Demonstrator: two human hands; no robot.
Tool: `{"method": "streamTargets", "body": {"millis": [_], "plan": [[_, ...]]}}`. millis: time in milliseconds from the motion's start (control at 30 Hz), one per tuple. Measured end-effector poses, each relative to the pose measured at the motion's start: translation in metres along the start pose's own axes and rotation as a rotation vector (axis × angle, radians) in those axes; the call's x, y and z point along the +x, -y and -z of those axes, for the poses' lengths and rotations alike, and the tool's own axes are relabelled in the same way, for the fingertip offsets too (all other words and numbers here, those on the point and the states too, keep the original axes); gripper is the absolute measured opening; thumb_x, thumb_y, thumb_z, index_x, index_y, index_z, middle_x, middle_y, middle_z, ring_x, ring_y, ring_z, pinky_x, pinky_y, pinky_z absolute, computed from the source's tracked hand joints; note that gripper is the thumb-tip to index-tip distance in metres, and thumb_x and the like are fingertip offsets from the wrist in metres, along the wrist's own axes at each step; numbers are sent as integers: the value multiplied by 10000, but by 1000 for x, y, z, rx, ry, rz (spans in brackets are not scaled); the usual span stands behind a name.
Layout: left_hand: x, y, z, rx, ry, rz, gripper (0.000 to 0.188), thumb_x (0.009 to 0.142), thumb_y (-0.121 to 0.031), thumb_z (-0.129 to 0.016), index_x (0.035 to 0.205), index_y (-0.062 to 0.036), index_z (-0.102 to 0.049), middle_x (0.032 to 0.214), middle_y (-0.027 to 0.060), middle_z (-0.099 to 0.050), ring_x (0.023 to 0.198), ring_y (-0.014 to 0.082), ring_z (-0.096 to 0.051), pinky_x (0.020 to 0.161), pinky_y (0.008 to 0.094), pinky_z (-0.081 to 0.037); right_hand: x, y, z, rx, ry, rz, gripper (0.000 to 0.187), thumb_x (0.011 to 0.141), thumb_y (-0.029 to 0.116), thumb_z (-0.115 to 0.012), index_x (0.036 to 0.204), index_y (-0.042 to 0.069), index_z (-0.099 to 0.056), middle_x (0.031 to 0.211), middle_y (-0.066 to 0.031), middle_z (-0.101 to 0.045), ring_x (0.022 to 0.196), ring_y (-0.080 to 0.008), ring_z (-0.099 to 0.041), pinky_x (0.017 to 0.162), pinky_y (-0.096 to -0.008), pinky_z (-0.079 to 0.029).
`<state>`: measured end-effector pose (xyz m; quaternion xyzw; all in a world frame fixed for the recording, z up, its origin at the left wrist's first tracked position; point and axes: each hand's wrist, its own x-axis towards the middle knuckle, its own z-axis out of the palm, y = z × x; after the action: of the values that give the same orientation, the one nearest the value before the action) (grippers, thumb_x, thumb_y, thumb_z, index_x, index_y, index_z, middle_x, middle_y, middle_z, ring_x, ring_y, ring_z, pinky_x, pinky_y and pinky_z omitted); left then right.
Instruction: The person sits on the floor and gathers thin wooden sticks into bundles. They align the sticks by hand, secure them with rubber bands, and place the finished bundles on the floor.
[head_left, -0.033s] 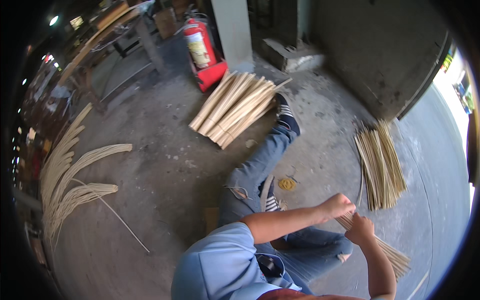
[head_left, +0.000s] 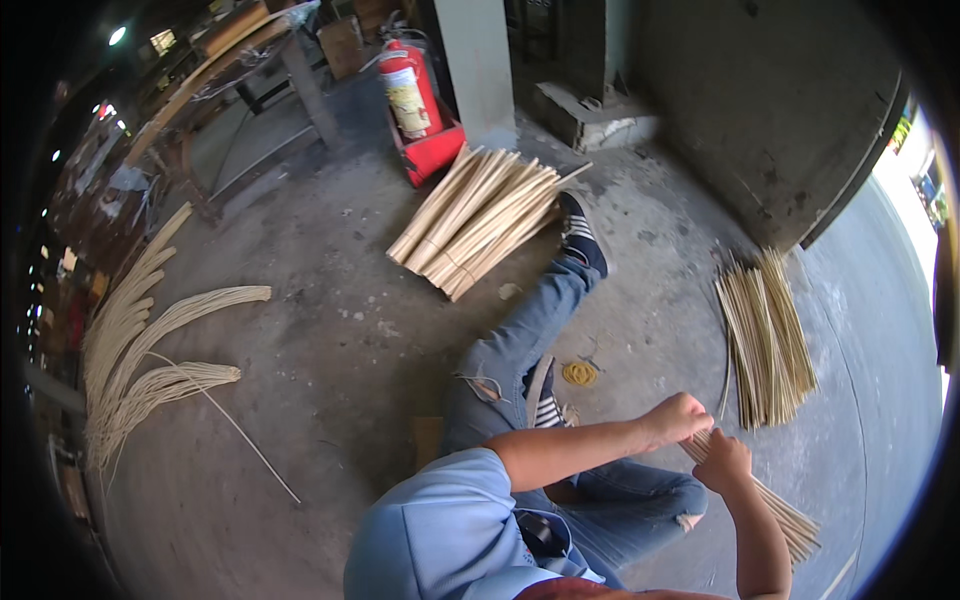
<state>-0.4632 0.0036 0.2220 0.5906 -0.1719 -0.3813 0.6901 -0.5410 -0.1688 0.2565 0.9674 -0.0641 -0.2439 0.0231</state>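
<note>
My right hand [head_left: 724, 461] is closed around a bundle of thin pale sticks [head_left: 786, 516], which slants down to the right past my forearm. Just above and left of it, my left hand [head_left: 677, 418] is closed at the bundle's upper end, its fingertips nearly meeting the right hand. What the left fingers pinch is too small to make out. A small heap of yellow rubber bands [head_left: 579, 373] lies on the floor beyond my left forearm. To the right, a loose pile of similar thin sticks [head_left: 766, 340] rests on the floor.
Thicker tied stick bundles [head_left: 478, 222] lie by my outstretched foot. Behind them stands a red fire extinguisher [head_left: 410, 100] in a red holder, beside a grey pillar [head_left: 475, 70]. Long bent strands [head_left: 150, 350] spread at the left. A dark panel [head_left: 770, 100] stands at the far right.
The whole scene has shifted slightly right and down in the picture. Both hands stay close together at the bundle's upper end, with hardly any visible movement.
</note>
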Motion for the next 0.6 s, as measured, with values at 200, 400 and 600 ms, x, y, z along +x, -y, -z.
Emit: {"method": "streamTargets", "body": {"millis": [200,400,600], "plan": [[-33,-3,20,102,-126,-314,438,1062,-379,-556,887,-2,-696,625,-28,-550,545,63,-507,527,300,-428,5,2,41,271,-306,-49,443,615,152,-813,978,24,-595,891,-230,-713,906,-443,-703,805,-493,-567],[-17,-21,76,-37,305,73,871,1022,-656,-466,1513,61,-409,1410,276,-566,1081,233,-708,871,319,-567,-16,8,58,467,-494,111,351,598,91,-776,864,15,-560,797,-209,-677,794,-427,-691,722,-474,-548],[16,-45,101,-606,659,64,1101,952,-769,-439,1593,87,-178,1623,262,-333,1380,336,-524,1126,415,-459,-35,20,62,538,-499,316,360,582,102,-781,872,20,-584,766,-184,-675,745,-411,-690,700,-450,-549]]}}
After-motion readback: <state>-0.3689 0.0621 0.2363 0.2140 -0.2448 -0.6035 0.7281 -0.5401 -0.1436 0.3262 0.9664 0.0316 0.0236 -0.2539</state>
